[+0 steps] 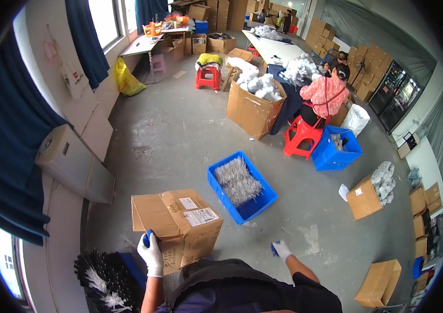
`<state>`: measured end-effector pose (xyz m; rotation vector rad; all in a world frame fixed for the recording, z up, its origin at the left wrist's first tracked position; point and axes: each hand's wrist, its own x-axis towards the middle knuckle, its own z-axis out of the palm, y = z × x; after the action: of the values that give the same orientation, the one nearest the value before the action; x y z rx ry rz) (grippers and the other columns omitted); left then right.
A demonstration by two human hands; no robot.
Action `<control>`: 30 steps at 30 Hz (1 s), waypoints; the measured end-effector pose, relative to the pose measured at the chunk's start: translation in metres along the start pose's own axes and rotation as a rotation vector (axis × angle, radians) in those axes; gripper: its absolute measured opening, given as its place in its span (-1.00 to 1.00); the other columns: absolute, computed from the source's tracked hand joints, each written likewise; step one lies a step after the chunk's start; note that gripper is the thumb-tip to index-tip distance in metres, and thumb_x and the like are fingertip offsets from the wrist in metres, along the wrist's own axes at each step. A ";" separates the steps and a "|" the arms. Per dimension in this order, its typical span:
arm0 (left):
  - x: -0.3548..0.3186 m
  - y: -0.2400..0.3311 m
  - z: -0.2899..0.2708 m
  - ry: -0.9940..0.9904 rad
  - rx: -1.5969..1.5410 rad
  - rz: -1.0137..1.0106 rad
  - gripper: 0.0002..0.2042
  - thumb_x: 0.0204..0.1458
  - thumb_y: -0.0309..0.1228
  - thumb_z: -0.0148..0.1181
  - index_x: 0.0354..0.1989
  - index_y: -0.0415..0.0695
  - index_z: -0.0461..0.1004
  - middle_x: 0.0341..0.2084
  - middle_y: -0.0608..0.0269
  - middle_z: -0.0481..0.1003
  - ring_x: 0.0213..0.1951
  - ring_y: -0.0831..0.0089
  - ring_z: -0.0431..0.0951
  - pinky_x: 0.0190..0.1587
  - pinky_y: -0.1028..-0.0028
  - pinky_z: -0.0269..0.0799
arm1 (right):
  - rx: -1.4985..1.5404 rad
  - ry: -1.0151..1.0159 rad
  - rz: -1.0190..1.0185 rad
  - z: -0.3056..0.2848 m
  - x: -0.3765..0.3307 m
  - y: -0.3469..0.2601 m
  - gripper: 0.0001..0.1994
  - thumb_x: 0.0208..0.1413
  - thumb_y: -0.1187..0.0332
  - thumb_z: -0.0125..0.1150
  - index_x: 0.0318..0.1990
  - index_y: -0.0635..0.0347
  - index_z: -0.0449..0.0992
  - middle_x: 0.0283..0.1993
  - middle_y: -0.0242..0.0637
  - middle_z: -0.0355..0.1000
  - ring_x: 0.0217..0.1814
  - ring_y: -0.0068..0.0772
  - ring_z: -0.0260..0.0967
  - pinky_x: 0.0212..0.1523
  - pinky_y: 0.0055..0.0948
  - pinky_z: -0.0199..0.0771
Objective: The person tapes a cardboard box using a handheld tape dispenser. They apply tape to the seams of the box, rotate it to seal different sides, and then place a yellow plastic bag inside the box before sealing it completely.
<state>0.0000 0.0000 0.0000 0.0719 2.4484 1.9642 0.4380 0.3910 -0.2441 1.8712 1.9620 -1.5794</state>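
My left hand (151,254), in a white glove with blue fingertips, is closed on the near left edge of a brown cardboard box (172,216). White labels show on the box, and its left flap stands out. Whether the box touches the floor I cannot tell. My right hand (282,250), gloved the same way, hangs to the right of my body with loosely bent fingers and nothing visible in it. Ahead on the floor lies a blue plastic crate (258,208) with bundles of thin grey strands (238,181) inside.
Left of my legs are black bundles with pale strands (101,281). An open carton (378,283) lies at right. Farther off, a person in a pink top (326,96) sits on a red stool (302,136), beside a blue bin (336,156) and a big carton (252,112).
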 end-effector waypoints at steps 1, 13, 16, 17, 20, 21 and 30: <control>-0.006 0.003 0.001 -0.007 0.066 0.005 -0.71 0.36 -0.40 0.18 -0.45 -0.27 0.48 -0.59 0.42 0.42 -0.48 0.68 0.32 -0.40 0.49 0.28 | 0.187 -0.096 0.184 -0.014 -0.036 0.008 -0.74 0.33 0.16 0.22 -0.34 0.11 0.59 -0.49 -0.31 0.54 -0.62 -0.34 0.47 -0.63 -0.27 0.49; 0.393 0.072 0.212 -0.077 -0.006 0.080 -0.66 0.34 -0.40 0.21 -0.52 -0.26 0.38 -0.65 0.46 0.30 -0.50 0.69 0.20 -0.46 0.44 0.14 | -0.533 -0.436 -0.450 0.153 0.159 -0.221 -0.70 0.37 0.20 0.04 -0.09 0.20 0.64 -0.24 0.01 0.65 -0.26 0.01 0.64 -0.20 -0.07 0.62; 0.478 0.073 0.255 -0.057 0.004 0.037 -0.70 0.34 -0.41 0.20 -0.47 -0.29 0.46 -0.58 0.48 0.39 -0.45 0.70 0.30 -0.39 0.51 0.25 | -0.297 -0.170 -0.412 0.196 0.278 -0.392 -0.64 0.32 0.11 0.11 -0.01 0.22 0.62 -0.10 0.08 0.63 -0.10 0.02 0.63 -0.09 -0.07 0.58; 0.505 0.075 0.270 -0.021 -0.019 0.016 -0.71 0.34 -0.41 0.19 -0.45 -0.28 0.48 -0.55 0.50 0.43 -0.44 0.71 0.34 -0.36 0.53 0.29 | -0.328 -0.175 -0.471 0.202 0.315 -0.463 -0.61 0.30 0.08 0.15 -0.02 0.24 0.63 -0.10 0.11 0.63 -0.08 0.05 0.62 -0.06 -0.04 0.57; 0.579 0.081 0.307 0.014 -0.112 -0.054 -0.75 0.35 -0.42 0.19 -0.40 -0.30 0.52 -0.51 0.48 0.47 -0.42 0.70 0.39 -0.32 0.54 0.34 | -0.321 -0.191 -0.416 0.200 0.427 -0.622 -0.52 0.25 0.02 0.22 -0.15 0.40 0.64 -0.28 0.03 0.65 -0.24 0.01 0.63 -0.16 -0.11 0.57; 0.602 0.088 0.309 0.049 -0.116 -0.067 -0.75 0.35 -0.43 0.18 -0.39 -0.30 0.52 -0.51 0.48 0.47 -0.41 0.70 0.38 -0.31 0.54 0.34 | -0.369 -0.068 -0.558 0.214 0.449 -0.685 -0.54 0.26 0.00 0.19 -0.08 0.29 0.66 -0.07 0.16 0.62 0.04 0.24 0.58 0.03 0.07 0.54; 0.840 0.103 0.405 0.091 -0.084 -0.073 -0.79 0.34 -0.43 0.20 -0.33 -0.29 0.55 -0.44 0.53 0.46 -0.37 0.70 0.38 -0.28 0.57 0.32 | 0.250 -0.232 -0.267 0.257 0.608 -0.957 -0.77 0.31 0.34 0.20 -0.08 0.33 0.65 -0.23 -0.20 0.64 -0.29 -0.42 0.61 -0.33 -0.42 0.63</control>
<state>-0.8233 0.4488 0.0348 -0.1074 2.3805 2.0803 -0.6073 0.8896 -0.1373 1.4504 2.0591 -2.0939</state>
